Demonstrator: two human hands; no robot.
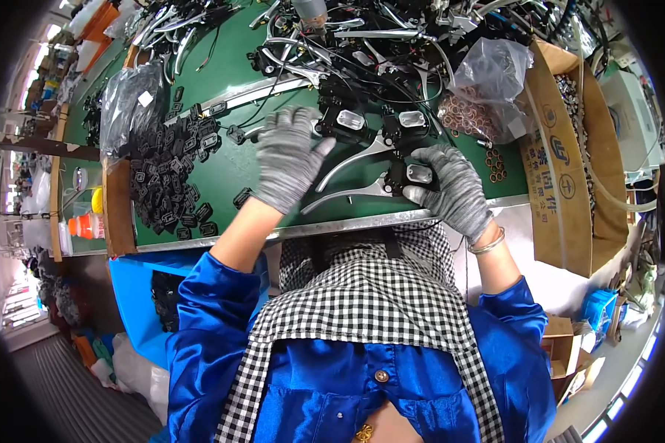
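Observation:
My right hand (454, 186), in a grey knit glove, grips the black body of a brake lever (353, 196) near the front table edge. Its thumb and forefinger lie on either side of the body with its pale rectangular window, and the silver blade points left. Just beyond lies a second brake lever (356, 158). My left hand (287, 159), gloved alike, lies over the silver blade of a third brake lever (349, 120), thumb stretched away from the fingers; the fingertips are partly hidden. Left of it sits a small black part (235, 134).
A heap of small black parts (166, 173) covers the left of the green table (229, 173). More levers and cables (377, 55) pile up at the back. On the right are a clear bag of copper-coloured rings (469, 111), loose rings (496, 166) and a cardboard box (561, 199).

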